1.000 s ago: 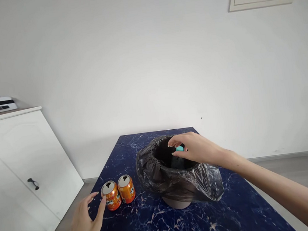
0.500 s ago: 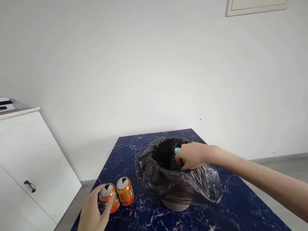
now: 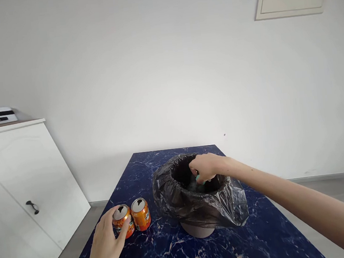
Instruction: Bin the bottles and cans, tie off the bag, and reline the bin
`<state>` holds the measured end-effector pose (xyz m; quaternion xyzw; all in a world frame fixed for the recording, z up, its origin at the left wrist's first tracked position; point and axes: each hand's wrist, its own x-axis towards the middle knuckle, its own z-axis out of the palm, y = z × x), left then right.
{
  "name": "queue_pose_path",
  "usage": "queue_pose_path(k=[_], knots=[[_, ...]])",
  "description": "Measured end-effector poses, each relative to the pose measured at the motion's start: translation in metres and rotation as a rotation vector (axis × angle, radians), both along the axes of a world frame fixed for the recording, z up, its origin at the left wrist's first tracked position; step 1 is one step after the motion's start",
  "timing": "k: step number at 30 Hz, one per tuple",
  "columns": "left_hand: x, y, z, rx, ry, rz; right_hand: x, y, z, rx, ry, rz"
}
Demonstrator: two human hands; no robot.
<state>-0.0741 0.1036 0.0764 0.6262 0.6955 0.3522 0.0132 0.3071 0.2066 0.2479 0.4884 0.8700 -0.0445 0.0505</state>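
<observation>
Between fingers of the left hand (image 3: 105, 234), an orange can (image 3: 121, 214) is standing clasped; the right hand (image 3: 210, 166) is gripping a turquoise cap (image 3: 199, 179), a black bag (image 3: 183, 202) encircling its fingers.

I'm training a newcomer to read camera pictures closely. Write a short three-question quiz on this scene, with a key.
1. How many orange cans stand on the blue table?
2. True or false: the left hand is around the can nearer the black bag.
3. Where is the right hand? A) on the cabinet handle; B) at the bag's opening; C) on the wall panel.
Key: 1. Two. 2. False. 3. B.
</observation>
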Motion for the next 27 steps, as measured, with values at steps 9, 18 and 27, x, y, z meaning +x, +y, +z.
queue_pose_path(k=[9,18,27], knots=[[-0.002,0.000,0.000,-0.071,-0.019,-0.005,-0.014,0.016,0.011,-0.018,0.109,0.070],[-0.001,0.000,0.000,-0.076,-0.050,0.000,-0.017,0.031,-0.008,-0.059,0.173,0.037],[0.003,0.005,0.003,-0.046,-0.020,0.084,-0.002,0.009,0.007,0.053,0.290,-0.007]])
